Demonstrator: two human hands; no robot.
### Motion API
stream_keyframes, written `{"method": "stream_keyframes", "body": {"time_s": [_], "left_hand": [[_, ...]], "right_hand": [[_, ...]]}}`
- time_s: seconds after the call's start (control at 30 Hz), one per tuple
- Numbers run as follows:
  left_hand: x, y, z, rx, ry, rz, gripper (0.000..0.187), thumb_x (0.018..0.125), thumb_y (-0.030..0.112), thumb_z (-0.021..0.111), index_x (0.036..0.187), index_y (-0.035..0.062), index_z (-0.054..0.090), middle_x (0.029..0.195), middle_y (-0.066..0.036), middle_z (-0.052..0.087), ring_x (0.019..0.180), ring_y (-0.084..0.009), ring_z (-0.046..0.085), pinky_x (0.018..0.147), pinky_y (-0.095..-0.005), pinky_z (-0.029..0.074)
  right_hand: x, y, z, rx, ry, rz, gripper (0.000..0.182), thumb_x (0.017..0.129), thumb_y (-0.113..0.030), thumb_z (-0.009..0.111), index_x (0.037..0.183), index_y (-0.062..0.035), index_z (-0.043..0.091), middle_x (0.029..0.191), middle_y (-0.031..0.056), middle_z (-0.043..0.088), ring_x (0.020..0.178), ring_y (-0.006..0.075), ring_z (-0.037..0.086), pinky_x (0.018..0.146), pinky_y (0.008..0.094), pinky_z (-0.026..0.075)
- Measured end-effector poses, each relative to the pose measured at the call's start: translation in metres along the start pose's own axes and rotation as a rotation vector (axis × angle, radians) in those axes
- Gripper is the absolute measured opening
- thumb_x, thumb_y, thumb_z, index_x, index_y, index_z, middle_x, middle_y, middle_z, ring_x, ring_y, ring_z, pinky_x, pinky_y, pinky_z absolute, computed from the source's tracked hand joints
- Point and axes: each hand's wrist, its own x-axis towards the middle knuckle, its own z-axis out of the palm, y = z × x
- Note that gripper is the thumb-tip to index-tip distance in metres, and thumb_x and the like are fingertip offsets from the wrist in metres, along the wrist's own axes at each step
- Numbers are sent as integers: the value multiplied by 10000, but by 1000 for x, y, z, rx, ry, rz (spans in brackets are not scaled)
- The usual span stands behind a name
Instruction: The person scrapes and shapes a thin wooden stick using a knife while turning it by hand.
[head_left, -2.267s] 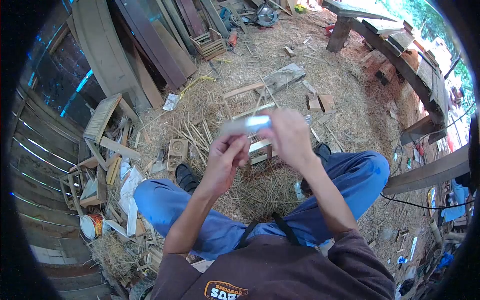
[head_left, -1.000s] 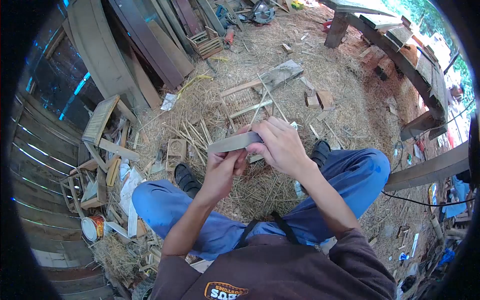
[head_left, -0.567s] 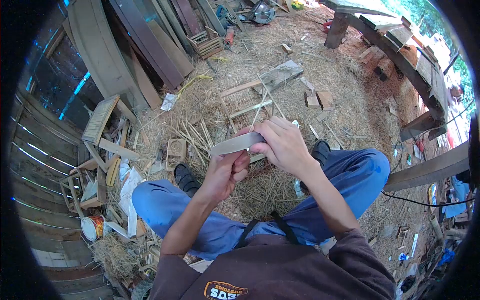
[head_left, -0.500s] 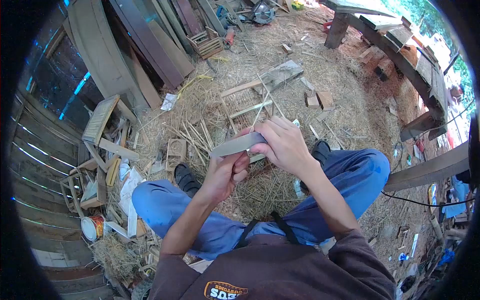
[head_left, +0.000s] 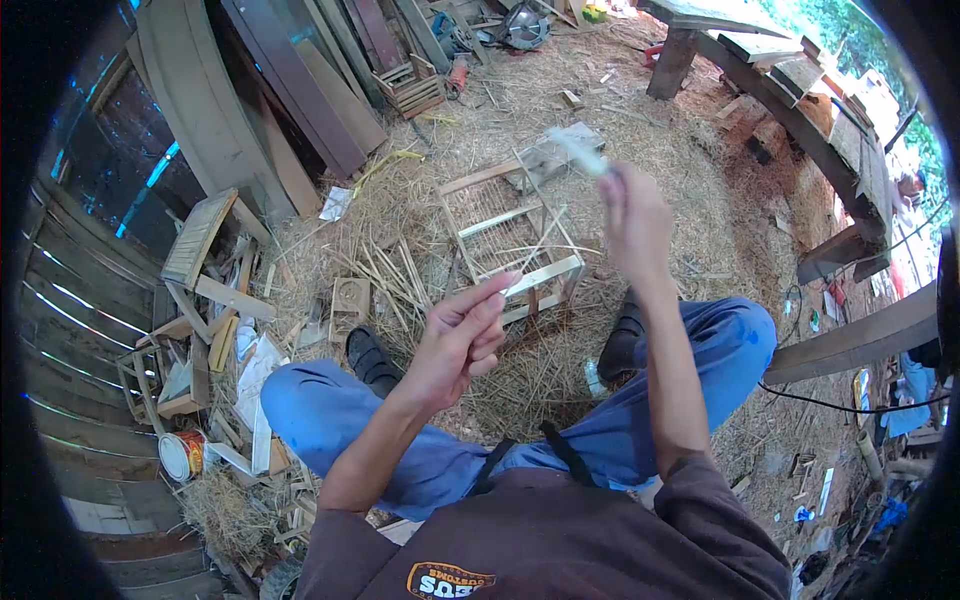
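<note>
My left hand [head_left: 455, 345] is raised in front of my knees, its thumb and forefinger pinching the near end of a thin bamboo strip [head_left: 540, 240] that points forward. My right hand [head_left: 638, 222] is closed round a knife, somewhat smeared by motion. The knife blade [head_left: 578, 150] reaches forward and left from the fist, apart from the strip. Beneath the hands on the ground lies a small wooden frame [head_left: 480, 182] with thin slats across it, its near rail [head_left: 545, 275] just beyond my left fingertips.
Shavings and loose bamboo strips [head_left: 385, 285] cover the ground. Boards [head_left: 290, 90] lean at the upper left. A slatted wooden piece [head_left: 205, 240] and a tin can [head_left: 182, 455] stand at left. A timber bench [head_left: 830, 150] curves along the right, with a black cable [head_left: 850, 408] below.
My right hand with the knife has swung forward and right, away from my left hand. The blade no longer lies across the left fingers. The left hand stays nearly in place.
</note>
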Motion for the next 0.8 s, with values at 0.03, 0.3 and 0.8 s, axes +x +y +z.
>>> {"method": "stream_keyframes", "body": {"time_s": [0.03,0.3,0.8], "left_hand": [[-1,1,-1,11,-27,9,420,1024,176,526,1436,119,465,702,65,318,558,-27,288,418,-175,216],[8,14,-12,-51,136,128,441,1033,195,527,1461,124,446,705,57,354,558,-27,282,446,-179,220],[20,-6,-9,135,84,251,411,1017,130,545,1424,97,499,712,90,399,551,-5,290,469,-195,228]], "right_hand": [[3,11,-7,-7,0,74,242,995,-240,544,1085,-27,615,892,171,641,777,342,617,697,424,474],[-18,-31,-10,226,-122,-22,266,970,-277,566,1052,-29,618,852,160,630,780,341,621,698,431,479],[-33,-68,3,321,-375,-415,380,852,-363,657,1046,-44,588,861,122,614,799,322,614,695,412,483]]}}
